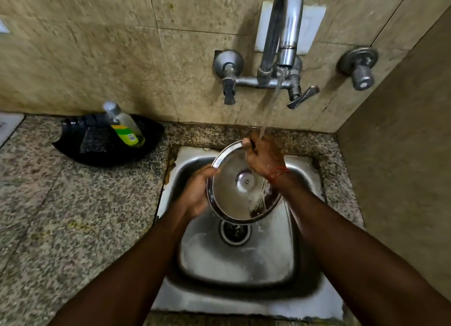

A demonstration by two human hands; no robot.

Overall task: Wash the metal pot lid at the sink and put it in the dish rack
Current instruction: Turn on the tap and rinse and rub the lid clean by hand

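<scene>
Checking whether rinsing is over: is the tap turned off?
No, a stream of water runs from the tap down onto the pot lid held over the sink.

Light: dim, warm, from overhead.
Glare: bright patches on the sink (234, 259) floor and its near rim at 6 o'clock; a highlight on the tap (284, 30) at 12.
Shadows: dark band along the basin's walls; corners murky.
Blur: wall tiles smeared at 10 o'clock; bottle (124, 124) soft; lid (231, 196) fairly sharp.
Distortion: wide-angle bending of tile lines and counter (61, 203) edges, strongest at 3 and 9.
</scene>
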